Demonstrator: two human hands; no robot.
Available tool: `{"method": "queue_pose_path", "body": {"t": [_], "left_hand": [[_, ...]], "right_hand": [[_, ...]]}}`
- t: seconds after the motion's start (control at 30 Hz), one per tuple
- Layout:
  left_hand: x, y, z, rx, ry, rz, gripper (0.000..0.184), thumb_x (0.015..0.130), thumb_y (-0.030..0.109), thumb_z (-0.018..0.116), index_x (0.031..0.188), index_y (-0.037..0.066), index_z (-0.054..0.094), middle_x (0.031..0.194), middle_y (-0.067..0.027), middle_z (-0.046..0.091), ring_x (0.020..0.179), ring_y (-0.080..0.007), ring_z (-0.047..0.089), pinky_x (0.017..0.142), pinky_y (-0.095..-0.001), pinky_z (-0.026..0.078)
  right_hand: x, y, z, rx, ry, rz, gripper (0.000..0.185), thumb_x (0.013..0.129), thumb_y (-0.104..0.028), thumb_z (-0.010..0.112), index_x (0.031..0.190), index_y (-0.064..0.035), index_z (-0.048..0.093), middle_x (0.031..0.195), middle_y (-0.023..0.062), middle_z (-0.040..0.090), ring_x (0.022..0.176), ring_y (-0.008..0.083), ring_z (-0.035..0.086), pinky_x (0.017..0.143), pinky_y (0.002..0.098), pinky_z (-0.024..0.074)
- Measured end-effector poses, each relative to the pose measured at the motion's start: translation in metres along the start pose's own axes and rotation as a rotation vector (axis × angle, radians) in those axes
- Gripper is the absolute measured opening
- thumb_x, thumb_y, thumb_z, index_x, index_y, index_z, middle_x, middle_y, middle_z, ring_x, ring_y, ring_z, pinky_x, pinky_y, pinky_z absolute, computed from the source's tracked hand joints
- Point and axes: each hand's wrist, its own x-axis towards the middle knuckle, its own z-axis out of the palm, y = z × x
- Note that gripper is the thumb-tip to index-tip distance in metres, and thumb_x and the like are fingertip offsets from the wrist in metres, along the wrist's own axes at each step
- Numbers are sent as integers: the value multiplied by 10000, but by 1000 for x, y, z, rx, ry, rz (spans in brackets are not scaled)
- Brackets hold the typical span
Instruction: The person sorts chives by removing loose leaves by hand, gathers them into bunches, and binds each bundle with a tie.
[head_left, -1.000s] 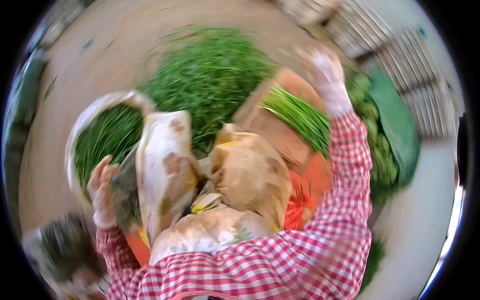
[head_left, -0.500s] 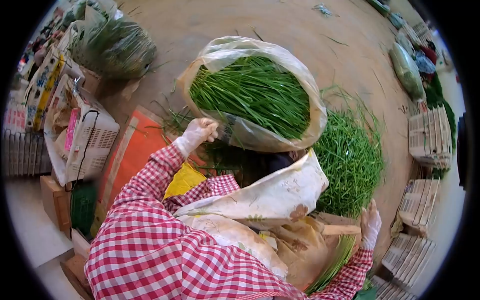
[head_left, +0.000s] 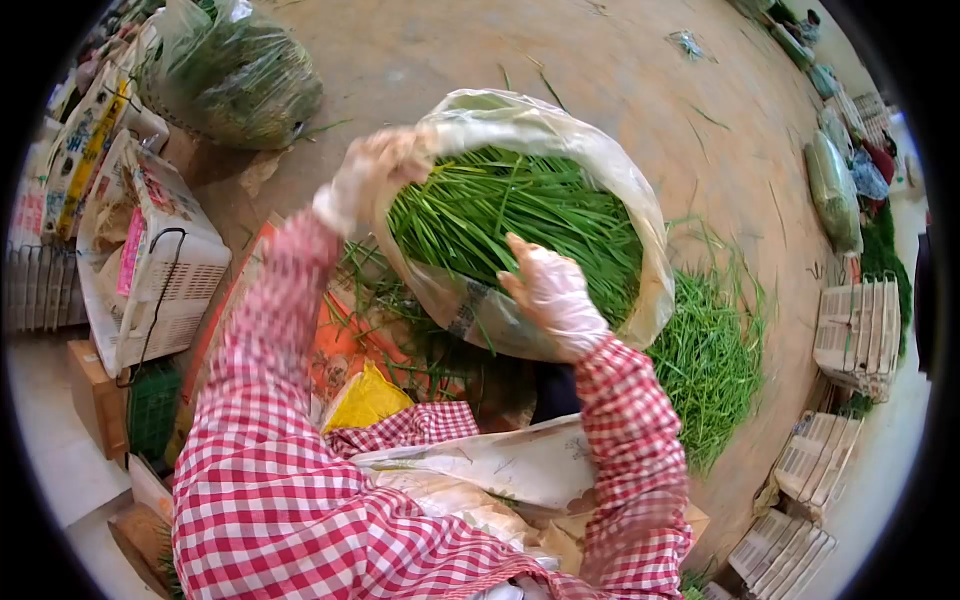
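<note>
A clear plastic bag (head_left: 655, 240) with a rolled rim stands in front of me, full of long green stalks (head_left: 530, 205). My left hand (head_left: 385, 165), in a pale glove and smeared by motion, is at the bag's upper left rim; its fingers cannot be made out. Over the near side of the bag is my right hand (head_left: 555, 295), gloved, with fingers apart at the edge of the stalks. To the right of the bag lies a loose heap of green stalks (head_left: 710, 360) on the floor.
White crates (head_left: 180, 270) and a cardboard box (head_left: 97, 395) stand at the left. A large bag of greens (head_left: 235, 85) is at the upper left. Stacked crates (head_left: 857, 335) line the right side. An orange sheet (head_left: 345, 335) and a yellow bag (head_left: 368, 400) lie near my lap.
My right hand has moved from beside the loose heap at the lower right to the bag's near side. My left hand has moved up along the bag's left rim.
</note>
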Motion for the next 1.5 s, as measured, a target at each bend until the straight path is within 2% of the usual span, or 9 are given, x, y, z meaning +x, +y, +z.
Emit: {"method": "queue_pose_path", "body": {"t": [0.17,0.23,0.3,0.43,0.57,0.7,1.03,1.3,1.5], "left_hand": [[-130,-77,80,-406,804,-260,462,871,130,593,1271,0,403,1132,-131,562,946,-171,573,808,-255,499],[-150,-106,114,-166,763,-492,576,857,100,608,1339,6,307,1195,-143,506,987,-217,564,849,-265,495],[-146,-126,121,-901,692,-553,690,843,142,638,1376,-12,228,1215,-157,490,1074,-223,527,929,-305,446],[-118,-155,126,-718,590,-588,559,909,329,524,1318,-17,366,1238,-112,501,1135,-177,481,998,-316,361],[-95,-114,124,-1191,744,-595,493,932,355,457,1260,-13,442,1244,-99,514,1118,-197,494,966,-320,383],[-97,-89,118,-1121,702,-543,551,929,439,418,1267,4,439,1226,-100,525,1111,-196,503,965,-326,390],[-96,-86,120,-708,597,-858,552,942,441,383,1274,2,429,1234,-76,507,1129,-162,470,980,-294,359],[-115,-124,137,-673,562,-757,724,894,560,397,1350,0,339,1357,-57,395,1213,-159,383,1003,-285,305],[-180,-204,138,-213,394,-342,544,955,308,399,1385,6,256,1429,-78,296,1297,-182,313,1069,-283,252]], "right_hand": [[61,-16,67,52,2,-11,604,803,-333,611,1287,-33,408,1226,176,483,1138,327,456,942,440,363],[85,-14,79,-41,-111,107,720,840,-448,536,1376,-32,293,1439,164,255,1335,324,225,1086,462,171],[104,-4,92,-29,-52,196,745,852,-492,494,1377,-9,279,1444,169,247,1342,326,208,1094,459,141],[119,3,95,35,-122,253,977,750,-666,499,1373,42,243,1407,190,304,1329,335,226,1093,488,88],[106,-19,75,-13,-329,307,1271,555,-771,602,1396,48,115,1283,232,411,1226,335,372,1079,488,154],[74,-46,65,90,-351,399,1228,548,-633,731,1377,74,163,1150,215,498,1065,319,498,920,423,381],[81,-49,86,112,-415,552,1110,571,-456,806,1364,30,199,1127,142,541,1031,280,551,868,409,440],[63,-58,97,139,-367,590,1155,587,-400,812,1389,38,105,1082,178,561,964,300,586,822,359,474],[44,-36,72,339,-196,554,1066,609,-299,787,1382,28,130,1040,204,593,903,327,603,772,387,482]]}}
